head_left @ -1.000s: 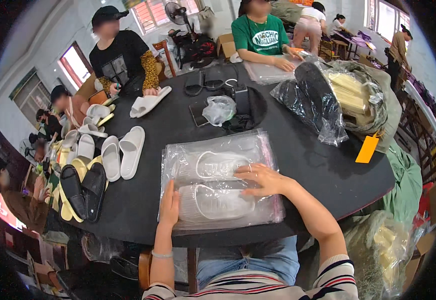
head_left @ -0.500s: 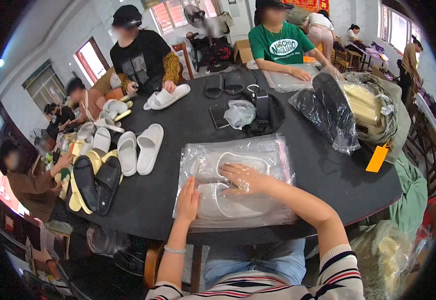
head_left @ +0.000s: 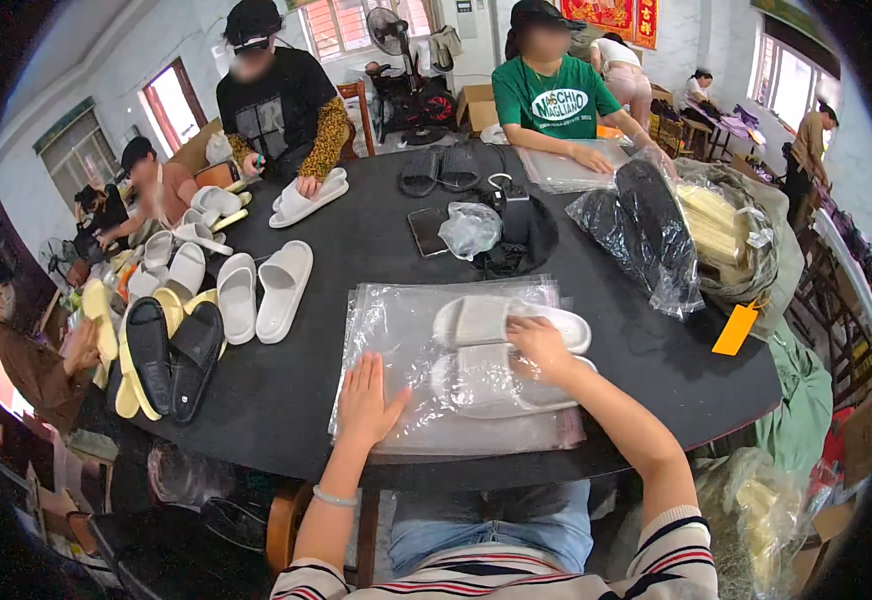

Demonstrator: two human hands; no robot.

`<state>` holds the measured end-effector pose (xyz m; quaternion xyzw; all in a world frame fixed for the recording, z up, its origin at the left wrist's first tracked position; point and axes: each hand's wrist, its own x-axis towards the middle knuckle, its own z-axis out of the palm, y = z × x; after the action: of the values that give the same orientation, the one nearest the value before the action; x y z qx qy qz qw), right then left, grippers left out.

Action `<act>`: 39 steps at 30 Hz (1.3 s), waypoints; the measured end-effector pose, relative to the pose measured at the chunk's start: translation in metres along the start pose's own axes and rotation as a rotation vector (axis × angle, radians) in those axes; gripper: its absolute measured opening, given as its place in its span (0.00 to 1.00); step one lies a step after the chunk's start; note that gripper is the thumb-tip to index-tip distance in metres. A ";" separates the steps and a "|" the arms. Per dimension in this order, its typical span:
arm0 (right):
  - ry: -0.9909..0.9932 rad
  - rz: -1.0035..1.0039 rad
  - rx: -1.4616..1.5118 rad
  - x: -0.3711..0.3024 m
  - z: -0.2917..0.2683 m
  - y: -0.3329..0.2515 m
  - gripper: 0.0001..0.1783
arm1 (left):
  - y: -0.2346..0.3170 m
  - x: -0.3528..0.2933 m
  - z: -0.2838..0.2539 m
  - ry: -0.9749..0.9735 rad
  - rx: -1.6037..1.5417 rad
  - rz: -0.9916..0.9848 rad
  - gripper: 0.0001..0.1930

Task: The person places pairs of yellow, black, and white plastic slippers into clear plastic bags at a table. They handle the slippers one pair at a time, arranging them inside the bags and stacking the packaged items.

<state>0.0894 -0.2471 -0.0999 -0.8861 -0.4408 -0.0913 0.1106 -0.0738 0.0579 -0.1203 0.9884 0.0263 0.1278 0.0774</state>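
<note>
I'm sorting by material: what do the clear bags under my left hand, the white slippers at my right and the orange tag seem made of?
Clear bags: probably thin plastic film, glossy, with wrinkles and glints.
White slippers: perhaps moulded foam or rubber, smooth-looking, with rounded edges.
Orange tag: flat, matte, straight-edged; card or plastic.

left hand (head_left: 367, 401): flat, palm down; right hand (head_left: 540, 348): partly curled; right elbow (head_left: 662, 462): bent

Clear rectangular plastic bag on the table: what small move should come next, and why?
Perhaps press the left hand down to steady the clear rectangular plastic bag before the right hand shifts the white wide-strap slippers: the left hand lies on the bag left of them, and the right hand is at the farther one.
</note>
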 end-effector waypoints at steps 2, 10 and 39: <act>-0.001 0.088 0.015 -0.024 -0.013 0.013 0.23 | 0.003 0.000 -0.004 -0.016 0.049 -0.010 0.45; 0.054 0.416 -0.065 -0.113 -0.064 0.074 0.21 | 0.011 0.000 -0.010 -0.035 0.024 -0.052 0.47; 0.309 0.221 0.791 0.013 -0.011 -0.001 0.11 | 0.010 0.004 -0.013 -0.091 -0.007 -0.081 0.46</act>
<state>0.0956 -0.2399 -0.0856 -0.7933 -0.3228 -0.0348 0.5151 -0.0735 0.0501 -0.1052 0.9910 0.0624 0.0796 0.0872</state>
